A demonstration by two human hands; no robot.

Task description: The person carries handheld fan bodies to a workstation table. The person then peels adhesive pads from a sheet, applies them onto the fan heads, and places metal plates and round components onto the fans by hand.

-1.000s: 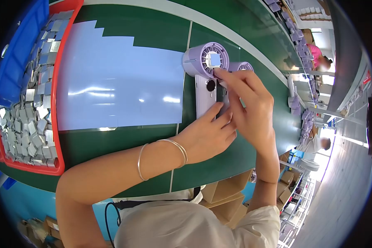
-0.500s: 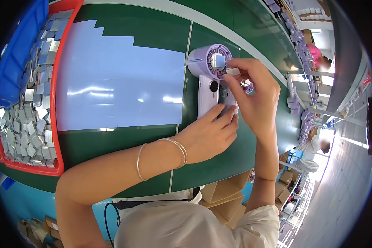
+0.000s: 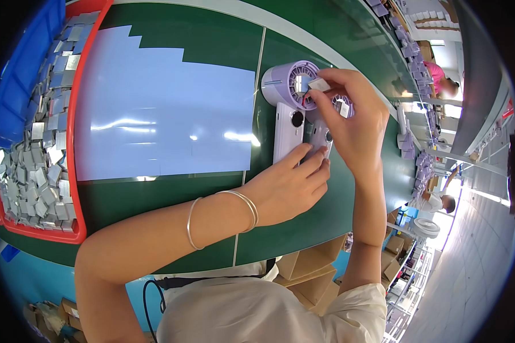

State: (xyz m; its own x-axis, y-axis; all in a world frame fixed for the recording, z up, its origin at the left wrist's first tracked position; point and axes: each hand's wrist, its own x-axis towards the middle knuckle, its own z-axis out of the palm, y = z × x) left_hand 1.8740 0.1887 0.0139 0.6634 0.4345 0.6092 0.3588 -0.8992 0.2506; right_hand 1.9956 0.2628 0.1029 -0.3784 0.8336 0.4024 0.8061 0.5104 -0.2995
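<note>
A purple handheld fan (image 3: 280, 86) lies on the green table, its round head facing right and its pale handle pointing towards me. Inside the ring of its head sits a shiny square piece. My right hand (image 3: 357, 123) pinches a small pale, flat block (image 3: 319, 84) between thumb and fingers at the rim of that head. A second fan (image 3: 319, 136) lies alongside, partly hidden behind my right hand, with a light piece showing in its head. My left hand (image 3: 286, 186) holds the lower handle of the first fan, its fingertips reaching the second handle.
A red bin (image 3: 74, 148) full of small silvery blocks stands at the left, with a blue bin (image 3: 26, 80) against it. A pale blue stepped-edge area (image 3: 166, 108) covers the table's middle. Cardboard boxes (image 3: 309, 263) stand below the table edge. Other people are at the far right.
My right hand has shifted slightly up, and the block in it has turned so its flat face shows more. The second fan's head is more visible. My left hand has stayed in place.
</note>
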